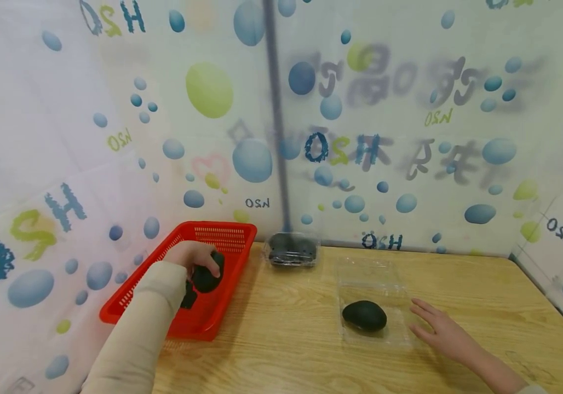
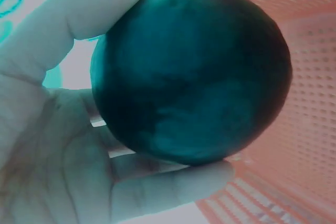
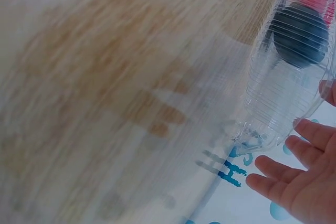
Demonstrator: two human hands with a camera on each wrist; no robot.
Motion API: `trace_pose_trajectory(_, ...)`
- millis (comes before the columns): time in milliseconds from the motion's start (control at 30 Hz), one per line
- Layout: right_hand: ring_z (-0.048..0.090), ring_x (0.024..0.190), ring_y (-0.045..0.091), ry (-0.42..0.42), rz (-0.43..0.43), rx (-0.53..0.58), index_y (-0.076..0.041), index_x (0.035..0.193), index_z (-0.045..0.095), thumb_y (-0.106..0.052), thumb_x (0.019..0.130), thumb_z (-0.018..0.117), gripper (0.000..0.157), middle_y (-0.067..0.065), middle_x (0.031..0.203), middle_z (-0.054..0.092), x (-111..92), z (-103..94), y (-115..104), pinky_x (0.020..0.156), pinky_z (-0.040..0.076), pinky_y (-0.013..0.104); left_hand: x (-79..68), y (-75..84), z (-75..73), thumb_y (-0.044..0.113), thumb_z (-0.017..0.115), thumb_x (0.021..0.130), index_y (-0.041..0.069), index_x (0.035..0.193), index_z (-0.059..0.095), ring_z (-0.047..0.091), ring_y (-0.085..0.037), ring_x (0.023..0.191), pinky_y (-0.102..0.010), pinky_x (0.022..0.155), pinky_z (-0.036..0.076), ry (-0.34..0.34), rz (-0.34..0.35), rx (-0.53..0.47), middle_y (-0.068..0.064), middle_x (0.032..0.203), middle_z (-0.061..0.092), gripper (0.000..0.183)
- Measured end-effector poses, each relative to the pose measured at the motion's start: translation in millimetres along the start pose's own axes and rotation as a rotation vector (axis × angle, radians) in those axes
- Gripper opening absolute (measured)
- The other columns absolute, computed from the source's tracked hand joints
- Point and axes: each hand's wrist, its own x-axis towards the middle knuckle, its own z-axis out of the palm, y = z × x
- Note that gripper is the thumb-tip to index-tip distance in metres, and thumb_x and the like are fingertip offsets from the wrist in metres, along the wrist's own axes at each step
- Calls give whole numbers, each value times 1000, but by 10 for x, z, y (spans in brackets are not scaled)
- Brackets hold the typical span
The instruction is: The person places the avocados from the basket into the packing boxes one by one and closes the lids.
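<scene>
My left hand (image 1: pixel 190 255) grips a dark green avocado (image 1: pixel 206 279) over the red plastic basket (image 1: pixel 229 295). In the left wrist view the thumb and fingers curl round this avocado (image 2: pixel 191 77), whose smooth skin looks nearly black. Beside an opened clear plastic clamshell box (image 1: pixel 398 328), my right hand (image 1: pixel 441 331) holds nothing, its fingers spread close to the box's right edge. Another avocado (image 1: pixel 364 316) lies in the box's near half. The right wrist view shows the fingertips of that hand (image 3: pixel 310 174) near the ribbed clear plastic.
A closed clear clamshell box (image 1: pixel 292 250) with dark contents stands by the back wall, right of the basket. Another dark piece (image 1: pixel 189 296) lies in the basket, partly hidden by the left arm. A patterned curtain (image 1: pixel 380 164) borders the wooden table (image 1: pixel 271 350).
</scene>
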Motion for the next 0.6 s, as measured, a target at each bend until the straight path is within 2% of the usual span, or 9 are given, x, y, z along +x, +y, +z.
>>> trace_pose_trajectory(133,42,115,50,6,5,3,13,123,49,-24,89,58,50,32,132,39,-5,11,9,85,41,56,-40,136,-10,21,77,72,7,125,41,55,-33,87,-42,68,54,17,92,131,-17,111,48,66)
trace_pose_trajectory(267,42,115,50,3,5,7,12,123,49,-24,89,57,50,32,132,39,-7,15,15,85,42,56,-95,285,7,25,77,72,11,125,42,54,-28,88,-37,67,54,76,158,241,-13,112,46,65)
trace_pose_trajectory(367,42,116,49,-2,6,10,12,123,49,-25,89,57,51,32,132,39,-9,15,15,85,42,55,-148,398,41,25,77,72,14,126,43,52,-27,89,-35,67,53,115,205,279,-12,112,45,65)
trace_pose_trajectory(600,41,116,49,3,9,15,12,123,49,-25,89,57,51,32,132,39,-15,18,11,84,42,54,-272,662,155,17,68,76,10,124,41,48,-27,95,-37,76,50,140,377,318,-11,110,49,56)
